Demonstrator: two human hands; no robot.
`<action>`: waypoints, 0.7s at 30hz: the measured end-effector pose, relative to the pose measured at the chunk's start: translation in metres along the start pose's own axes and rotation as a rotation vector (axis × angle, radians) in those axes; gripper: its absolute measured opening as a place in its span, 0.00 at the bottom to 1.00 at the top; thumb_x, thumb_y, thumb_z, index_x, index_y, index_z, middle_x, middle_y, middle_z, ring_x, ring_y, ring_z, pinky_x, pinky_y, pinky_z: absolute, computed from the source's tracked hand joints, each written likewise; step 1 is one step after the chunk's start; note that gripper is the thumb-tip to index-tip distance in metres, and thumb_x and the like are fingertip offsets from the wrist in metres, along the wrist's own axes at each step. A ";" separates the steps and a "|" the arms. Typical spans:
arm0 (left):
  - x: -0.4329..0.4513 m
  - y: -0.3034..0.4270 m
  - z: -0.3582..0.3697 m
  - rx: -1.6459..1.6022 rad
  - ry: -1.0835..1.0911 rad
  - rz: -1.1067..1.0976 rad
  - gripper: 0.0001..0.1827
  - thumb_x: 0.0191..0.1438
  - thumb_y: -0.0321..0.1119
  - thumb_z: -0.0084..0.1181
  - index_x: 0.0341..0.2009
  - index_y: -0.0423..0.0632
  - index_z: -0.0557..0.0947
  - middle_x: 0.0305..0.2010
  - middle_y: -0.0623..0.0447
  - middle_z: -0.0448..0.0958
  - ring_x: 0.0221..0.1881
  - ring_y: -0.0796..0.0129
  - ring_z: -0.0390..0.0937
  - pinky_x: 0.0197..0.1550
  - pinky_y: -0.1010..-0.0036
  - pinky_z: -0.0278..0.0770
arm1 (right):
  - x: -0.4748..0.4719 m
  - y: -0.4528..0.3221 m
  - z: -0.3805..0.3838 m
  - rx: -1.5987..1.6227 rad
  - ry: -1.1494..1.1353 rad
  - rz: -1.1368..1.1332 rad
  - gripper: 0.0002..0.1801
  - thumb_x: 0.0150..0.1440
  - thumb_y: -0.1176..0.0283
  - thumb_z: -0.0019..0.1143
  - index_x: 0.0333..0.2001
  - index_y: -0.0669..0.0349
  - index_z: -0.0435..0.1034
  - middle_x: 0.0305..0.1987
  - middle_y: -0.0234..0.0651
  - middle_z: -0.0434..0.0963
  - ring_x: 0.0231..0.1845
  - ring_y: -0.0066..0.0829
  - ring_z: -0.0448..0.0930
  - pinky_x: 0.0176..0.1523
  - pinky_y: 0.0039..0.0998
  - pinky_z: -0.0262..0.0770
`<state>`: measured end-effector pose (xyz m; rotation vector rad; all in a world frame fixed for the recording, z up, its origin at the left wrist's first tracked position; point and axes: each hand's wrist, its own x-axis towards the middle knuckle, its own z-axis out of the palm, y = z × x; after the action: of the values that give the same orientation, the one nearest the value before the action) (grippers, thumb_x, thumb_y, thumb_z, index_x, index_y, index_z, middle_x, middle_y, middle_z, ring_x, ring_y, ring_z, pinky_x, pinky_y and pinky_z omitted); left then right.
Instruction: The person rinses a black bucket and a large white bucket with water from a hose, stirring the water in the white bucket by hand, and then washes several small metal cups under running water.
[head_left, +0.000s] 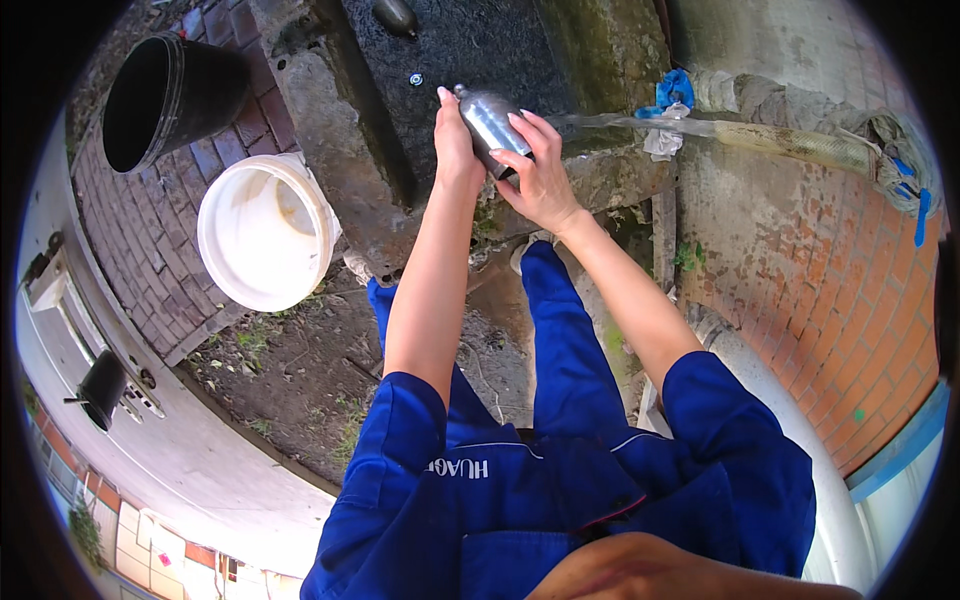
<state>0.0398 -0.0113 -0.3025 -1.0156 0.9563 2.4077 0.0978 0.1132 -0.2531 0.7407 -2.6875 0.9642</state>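
A shiny metal bottle-shaped cylinder (491, 124) with a narrow knob-like neck is between both my hands, tilted over a wet concrete trough (330, 142). My left hand (456, 146) cups its left side, fingers along the body towards the neck. Across the lower right side lie the fingers of my right hand (544, 172). A stream of water (600, 121) runs in from the right, out of a braided hose (795, 144), and passes close to my right fingertips. A similar dark cylinder (395, 16) lies in the trough near the top, with a small metal ring (416, 79) below it.
White bucket (322, 217) and black bucket (217, 79) stand left of the trough on brick paving (176, 247). Blue and white wrappings (673, 94) surround the hose end. A brick wall (840, 300) and a thick pale pipe (780, 427) border the right side.
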 end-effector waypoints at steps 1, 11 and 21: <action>-0.008 0.004 0.008 -0.013 -0.012 0.037 0.28 0.60 0.58 0.33 0.38 0.44 0.72 0.34 0.49 0.76 0.35 0.61 0.76 0.40 0.65 0.75 | 0.001 -0.002 -0.006 0.153 0.028 0.122 0.39 0.36 0.78 0.65 0.53 0.54 0.55 0.62 0.46 0.54 0.61 0.56 0.57 0.60 0.47 0.58; -0.051 0.023 0.014 0.204 -0.089 0.420 0.26 0.61 0.54 0.37 0.46 0.42 0.69 0.43 0.49 0.73 0.40 0.69 0.71 0.45 0.74 0.70 | 0.063 -0.021 -0.022 0.422 -0.140 0.831 0.38 0.52 0.41 0.46 0.48 0.69 0.65 0.43 0.54 0.75 0.46 0.50 0.75 0.48 0.37 0.71; -0.067 0.033 0.035 0.311 0.158 0.350 0.25 0.54 0.50 0.54 0.43 0.39 0.73 0.36 0.51 0.73 0.36 0.71 0.70 0.38 0.77 0.70 | 0.041 -0.049 0.011 0.036 0.228 0.535 0.23 0.58 0.66 0.42 0.54 0.67 0.59 0.46 0.47 0.71 0.48 0.47 0.71 0.46 0.40 0.71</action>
<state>0.0496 -0.0145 -0.2209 -0.9977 1.6255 2.3577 0.0879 0.0581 -0.2210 -0.1019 -2.7080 1.1242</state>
